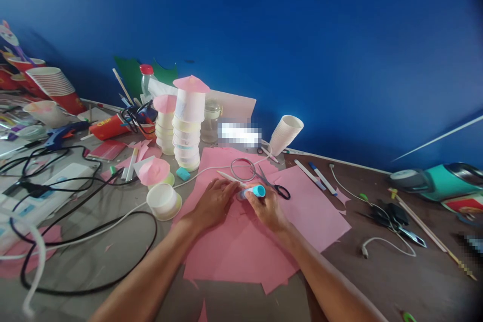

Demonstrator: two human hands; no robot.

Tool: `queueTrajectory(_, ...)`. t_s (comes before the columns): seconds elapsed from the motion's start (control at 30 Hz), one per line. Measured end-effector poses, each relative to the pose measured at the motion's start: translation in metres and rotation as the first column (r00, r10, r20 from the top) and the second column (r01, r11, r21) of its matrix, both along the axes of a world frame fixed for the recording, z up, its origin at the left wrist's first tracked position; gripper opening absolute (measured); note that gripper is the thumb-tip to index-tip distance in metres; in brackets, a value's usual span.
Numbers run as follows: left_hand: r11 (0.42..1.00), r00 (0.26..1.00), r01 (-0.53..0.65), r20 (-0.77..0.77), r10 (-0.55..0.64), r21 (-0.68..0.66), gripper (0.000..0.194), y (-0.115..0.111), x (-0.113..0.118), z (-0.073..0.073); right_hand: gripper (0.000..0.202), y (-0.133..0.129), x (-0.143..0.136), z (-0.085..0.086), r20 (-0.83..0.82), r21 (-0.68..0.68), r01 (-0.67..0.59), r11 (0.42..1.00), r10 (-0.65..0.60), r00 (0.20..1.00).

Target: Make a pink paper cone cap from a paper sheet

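My right hand (267, 210) is closed around a glue stick (254, 191) with a bright blue end, held low over the pink paper (241, 256). Just left of it, my left hand (216, 202) rests palm down on the pink sheets, its fingers close to the glue stick. Whether anything small lies beneath those fingers is hidden. A pair of dark-handled scissors (282, 191) lies beyond my right hand, and a white pencil-like stick (229, 178) is just past my left fingertips.
Stacked paper-cup towers (186, 126) with pink cone tops stand at the back left. Black cables (90, 289) loop across the left side. A leaning stack of white cups (287, 134), markers (322, 179) and a teal bottle (445, 181) are toward the right.
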State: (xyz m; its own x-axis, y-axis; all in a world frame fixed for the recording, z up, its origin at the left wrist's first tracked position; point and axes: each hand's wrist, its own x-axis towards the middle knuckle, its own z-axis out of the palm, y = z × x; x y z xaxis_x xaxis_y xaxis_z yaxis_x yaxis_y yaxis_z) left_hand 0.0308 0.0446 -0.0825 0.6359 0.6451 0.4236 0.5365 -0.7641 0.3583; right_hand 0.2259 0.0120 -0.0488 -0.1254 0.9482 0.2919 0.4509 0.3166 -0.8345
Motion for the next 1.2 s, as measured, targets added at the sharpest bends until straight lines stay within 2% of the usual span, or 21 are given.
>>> queueTrajectory(0.17, 0.999, 1.000, -0.013, 0.012, 0.013, -0.031, 0.043, -0.002, 0.000, 0.001, 0.024, -0.002, 0.001, 0.006, 0.087, 0.018, 0.006, 1.000, -0.007, 0.996)
queueTrajectory(0.33, 0.999, 1.000, -0.005, 0.007, 0.005, -0.053, 0.050, -0.003, -0.001, 0.003, 0.031, -0.007, 0.004, 0.016, 0.115, -0.018, -0.054, 0.998, 0.056, 0.992)
queueTrajectory(0.4, 0.999, 1.000, 0.002, -0.001, -0.002, -0.052, 0.050, -0.003, -0.001, 0.005, 0.036, -0.008, 0.009, 0.019, 0.037, -0.060, -0.015, 0.998, 0.018, 0.999)
queueTrajectory(0.47, 0.998, 1.000, 0.005, -0.014, -0.006, -0.060, 0.050, -0.004, -0.001, 0.007, 0.040, -0.007, 0.015, 0.019, -0.113, -0.133, 0.082, 0.988, -0.097, 0.989)
queueTrajectory(0.53, 0.997, 1.000, 0.008, -0.020, -0.010, -0.074, 0.052, -0.004, 0.000, 0.009, 0.044, -0.006, 0.019, 0.017, -0.249, -0.195, 0.172, 0.966, -0.218, 0.944)
queueTrajectory(0.6, 0.997, 1.000, 0.004, -0.008, -0.004, -0.075, 0.054, -0.004, 0.000, 0.009, 0.046, -0.004, 0.019, 0.014, -0.283, -0.210, 0.185, 0.960, -0.241, 0.928)
queueTrajectory(0.67, 0.999, 1.000, -0.003, 0.010, 0.004, -0.055, 0.052, -0.003, 0.000, 0.007, 0.044, -0.003, 0.014, 0.010, -0.239, -0.187, 0.128, 0.974, -0.172, 0.956)
queueTrajectory(0.73, 0.999, 1.000, -0.009, 0.020, 0.010, -0.040, 0.046, -0.003, 0.000, 0.005, 0.038, -0.003, 0.006, 0.006, -0.159, -0.124, 0.053, 0.991, -0.072, 0.985)
queueTrajectory(0.8, 0.999, 1.000, -0.008, 0.024, 0.009, -0.038, 0.040, -0.002, 0.000, 0.004, 0.030, -0.002, -0.001, 0.003, -0.083, -0.048, 0.025, 0.999, -0.029, 0.996)
queueTrajectory(1.0, 0.998, 0.999, -0.010, 0.031, 0.012, -0.057, 0.038, -0.003, 0.001, 0.005, 0.021, 0.000, -0.003, 0.001, 0.025, 0.013, 0.015, 1.000, -0.016, 1.000)
queueTrajectory(1.2, 0.996, 1.000, -0.030, 0.003, 0.030, -0.087, 0.048, -0.004, 0.000, 0.006, 0.027, -0.005, 0.000, 0.011, 0.095, -0.042, -0.008, 0.999, 0.012, 0.995)
